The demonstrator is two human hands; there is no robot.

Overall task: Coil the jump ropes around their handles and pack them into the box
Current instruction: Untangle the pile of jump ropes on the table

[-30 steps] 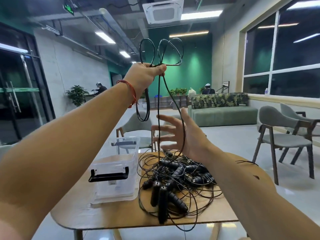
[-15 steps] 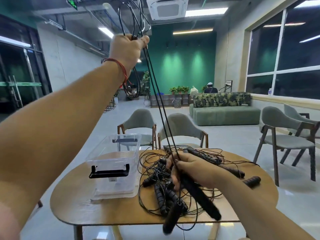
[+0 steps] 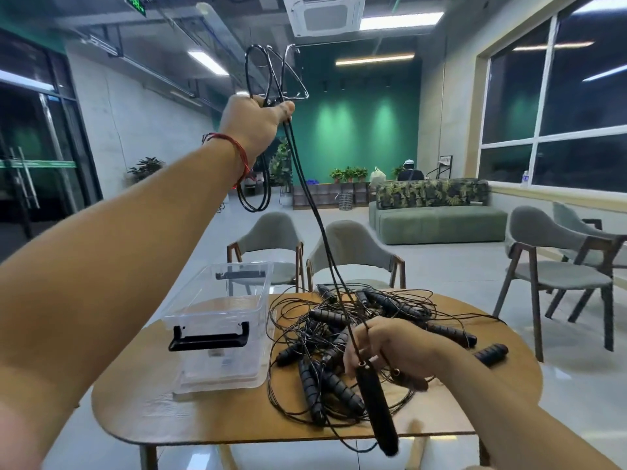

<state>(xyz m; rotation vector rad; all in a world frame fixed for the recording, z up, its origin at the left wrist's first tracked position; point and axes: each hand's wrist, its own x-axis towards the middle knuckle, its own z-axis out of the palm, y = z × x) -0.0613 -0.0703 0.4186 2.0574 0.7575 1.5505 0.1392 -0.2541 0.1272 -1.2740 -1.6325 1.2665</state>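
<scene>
The left hand (image 3: 254, 125) has come down from its higher reach of half a second ago, and the right hand (image 3: 390, 351) has drawn back toward the table's near edge. The left hand, a red string bracelet (image 3: 234, 154) at the wrist, grips gathered loops of a black jump rope (image 3: 305, 184) held high at 11 o'clock. Two strands run taut down to the right hand at 5 o'clock, whose fingers curl round the head of the rope's black handle (image 3: 376, 412), which hangs out past the near edge. Under that hand lies the tangled pile of jump ropes (image 3: 325, 337) at the centre of the wooden table (image 3: 135, 418). The clear, open-topped box (image 3: 220, 320) stands just beside the pile at 9 o'clock. A small label (image 3: 217, 354) at its near wall is too blurred to read, as is the green exit sign (image 3: 135, 0) overhead. A loose handle (image 3: 490, 354) lies near the rim at 3 o'clock. Two grey chairs (image 3: 349, 252) stand against the far edge at 12 o'clock, with open floor and a green sofa (image 3: 434, 218) beyond
</scene>
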